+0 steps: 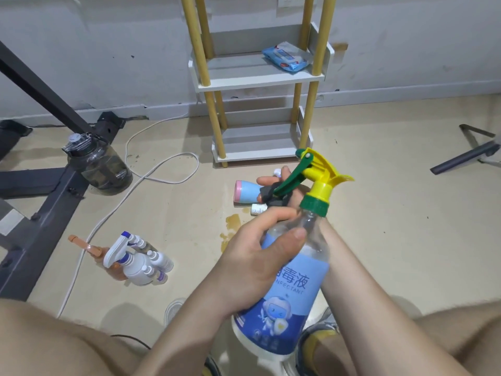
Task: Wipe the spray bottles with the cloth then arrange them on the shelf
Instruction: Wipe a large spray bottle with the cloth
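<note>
Seated person, bare knees (67,340) at the bottom edge and shoes (317,332) on the floor between them, works on a clear spray bottle (292,283) w/ a blue label, held tilted in front of the body, base toward the lap and yellow-green trigger head (320,175) pointing up and away. L hand (252,261) is wrapped round the bottle's shoulder, thumb across the clear plastic just under the green collar. R hand (291,202) reaches in behind the neck, fingers curled on a dark cloth (269,194) bunched against the green trigger lever. On the beige floor to the left stands a tight cluster of white spray bottles (138,261) w/ an orange-brown one (93,249) touching them. Just beyond the hands a pink-ended blue bottle (245,192) lies on its side, near a brownish stain (233,223). Farther left, a dark water jug (100,165) sits beside a black metal frame (46,210), a white cable (165,169) looping past. Against the wall stands the shelf (260,84), white boards on yellow posts; a blue pack of wipes (287,57) lies on its upper visible board, right side.
</note>
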`<state>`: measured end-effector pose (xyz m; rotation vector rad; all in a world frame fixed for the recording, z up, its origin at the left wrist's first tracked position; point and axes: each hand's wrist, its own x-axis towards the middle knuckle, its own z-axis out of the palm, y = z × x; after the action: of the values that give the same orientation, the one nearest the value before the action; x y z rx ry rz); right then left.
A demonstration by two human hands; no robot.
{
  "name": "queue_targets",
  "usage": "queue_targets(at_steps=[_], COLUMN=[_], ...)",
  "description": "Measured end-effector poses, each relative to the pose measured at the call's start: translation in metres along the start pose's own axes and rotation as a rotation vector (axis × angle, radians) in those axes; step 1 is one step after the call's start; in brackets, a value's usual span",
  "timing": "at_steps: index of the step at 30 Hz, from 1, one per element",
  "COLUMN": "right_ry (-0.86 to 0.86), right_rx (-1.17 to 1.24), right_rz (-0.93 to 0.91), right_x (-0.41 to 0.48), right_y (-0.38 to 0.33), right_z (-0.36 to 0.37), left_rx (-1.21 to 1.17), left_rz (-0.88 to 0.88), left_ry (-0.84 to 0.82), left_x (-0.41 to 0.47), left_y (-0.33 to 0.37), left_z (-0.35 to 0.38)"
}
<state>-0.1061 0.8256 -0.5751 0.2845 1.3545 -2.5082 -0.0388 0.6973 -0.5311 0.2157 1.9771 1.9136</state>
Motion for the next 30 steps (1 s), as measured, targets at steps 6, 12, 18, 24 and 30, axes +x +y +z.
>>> queue_targets(at_steps=[6,12,18,24,30], right_ry=[0.130,0.017,-0.028,-0.287,0.182], right_rx=[0.229,0.288,-0.279,-0.479,-1.333], right_rz=[0.027,-0.151,-0.168,-0.079,-0.427], right_x=[0.000,-0.014,-0.039,-0.059,-0.057], right_y=[-0.021,-0.049,-0.012,0.009,0.028], right_z=[0.008,0.013,0.015,0.016,0.028], left_rx=[0.082,0.493,0.413,0.037,0.064], left_rz=[0.076,0.086,0.183,0.194,0.190], left_ry=[0.080,0.297,0.489,0.441,0.626], left_x=[0.000,0.002,0.011,0.016,0.025], left_y=[0.003,0.000,0.004,0.014,0.043], left_z=[-0.007,-0.019,-0.014,-0.024,-0.035])
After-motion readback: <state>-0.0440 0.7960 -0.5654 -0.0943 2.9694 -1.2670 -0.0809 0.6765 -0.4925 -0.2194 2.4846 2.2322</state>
